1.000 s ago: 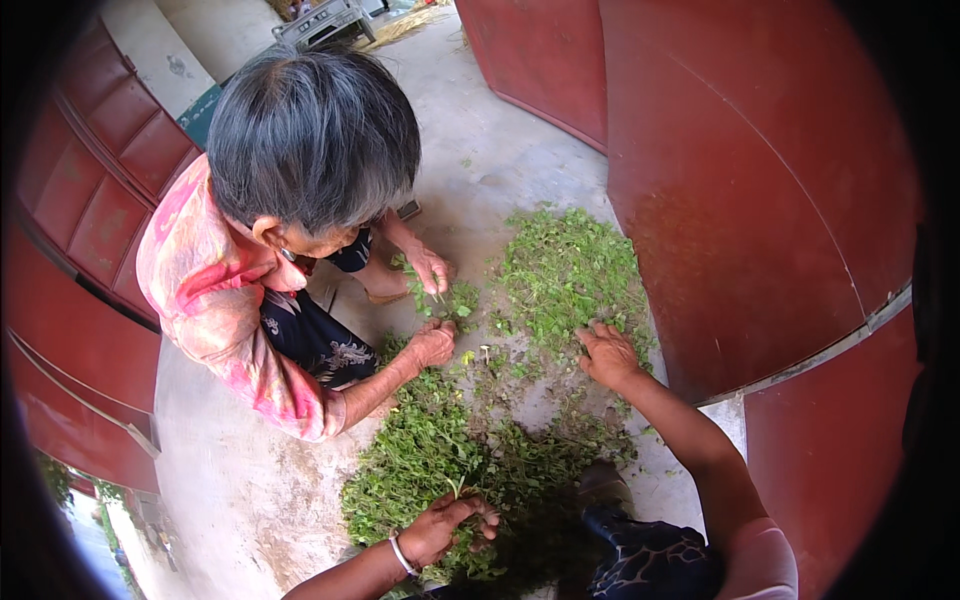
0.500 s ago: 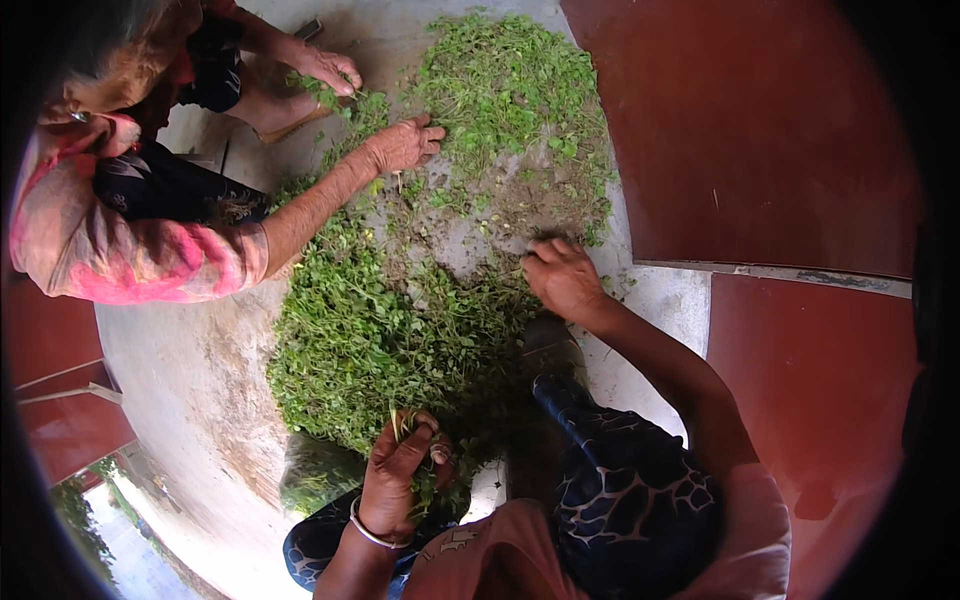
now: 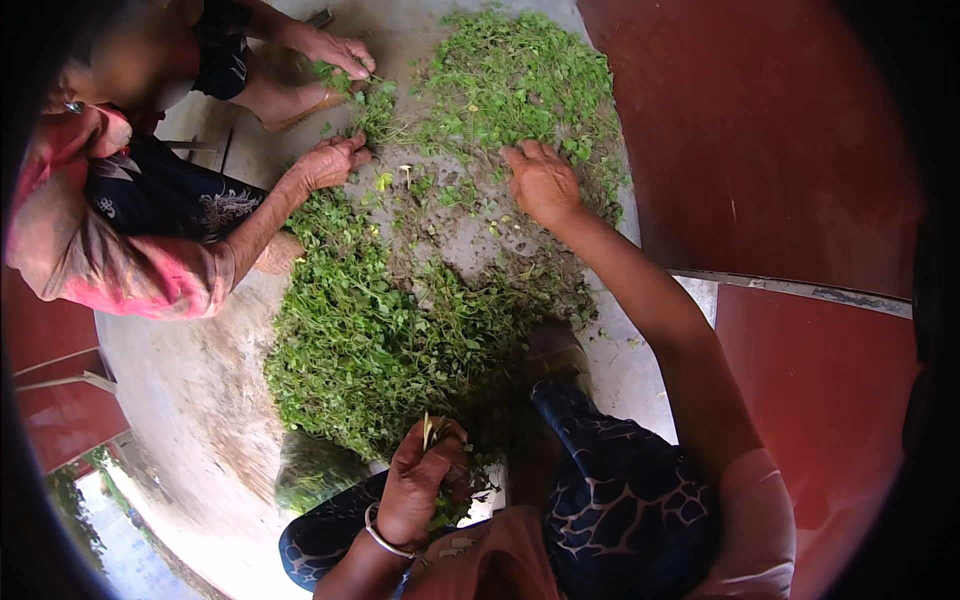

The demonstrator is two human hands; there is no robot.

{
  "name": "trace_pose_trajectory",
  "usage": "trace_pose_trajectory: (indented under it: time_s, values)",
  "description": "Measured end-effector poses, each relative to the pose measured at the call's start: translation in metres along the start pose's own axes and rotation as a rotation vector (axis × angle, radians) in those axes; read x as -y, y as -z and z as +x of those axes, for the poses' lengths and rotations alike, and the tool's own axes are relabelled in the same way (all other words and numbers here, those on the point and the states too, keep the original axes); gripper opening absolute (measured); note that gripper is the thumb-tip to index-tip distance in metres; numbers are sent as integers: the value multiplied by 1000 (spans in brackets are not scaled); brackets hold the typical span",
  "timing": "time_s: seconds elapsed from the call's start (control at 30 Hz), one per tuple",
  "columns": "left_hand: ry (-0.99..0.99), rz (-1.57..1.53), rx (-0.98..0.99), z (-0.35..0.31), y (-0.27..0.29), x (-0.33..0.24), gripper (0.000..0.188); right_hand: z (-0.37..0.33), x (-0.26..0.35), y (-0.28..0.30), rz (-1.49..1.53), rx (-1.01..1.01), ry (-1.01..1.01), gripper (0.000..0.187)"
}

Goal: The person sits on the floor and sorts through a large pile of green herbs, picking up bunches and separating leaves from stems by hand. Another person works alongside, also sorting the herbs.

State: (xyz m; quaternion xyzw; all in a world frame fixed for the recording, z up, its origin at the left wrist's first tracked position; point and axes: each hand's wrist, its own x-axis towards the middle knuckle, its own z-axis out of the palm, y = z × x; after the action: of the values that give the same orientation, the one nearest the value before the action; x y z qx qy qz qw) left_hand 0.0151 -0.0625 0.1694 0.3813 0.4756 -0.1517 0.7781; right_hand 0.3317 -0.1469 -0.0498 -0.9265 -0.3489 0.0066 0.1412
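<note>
My left hand (image 3: 425, 480), a bangle at its wrist, is closed round a bunch of leafy green stems (image 3: 428, 432) in front of my body. My right hand (image 3: 545, 185) reaches out to the near edge of the far heap of greens (image 3: 520, 80). Its fingers look slightly apart, the tips touching the loose leaves, and I see nothing held in them. Between my left hand and the far heap spreads a larger, darker heap of greens (image 3: 350, 330). Soil and scattered bits (image 3: 470, 240) lie between the two heaps.
Across at the left sits another person, whose left hand (image 3: 335, 160) and right hand (image 3: 340, 55) are at a small clump of greens (image 3: 375, 110). Dark red panels (image 3: 760, 130) border the concrete floor (image 3: 190, 390) on the right. A clear bag (image 3: 315, 475) lies by my left knee.
My right hand has moved away from me, from the near heap's edge to the far heap. My left hand has shifted slightly right with its bunch. The other person's nearer hand has drawn back left.
</note>
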Motion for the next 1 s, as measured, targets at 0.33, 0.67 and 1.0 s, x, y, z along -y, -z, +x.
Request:
trace_pose_trajectory:
  time_s: [0.33,0.67,1.0]
  values:
    - [37,63,20,2,-16,0,8,-3,10,-26,-29,62,141,21]
    - [10,48,4,2,-9,9,9,8,-32,18,135,-120,-187,36]
    - [-40,100,-47,-13,1,11,11,-2,-27,8,106,357,-219,34]
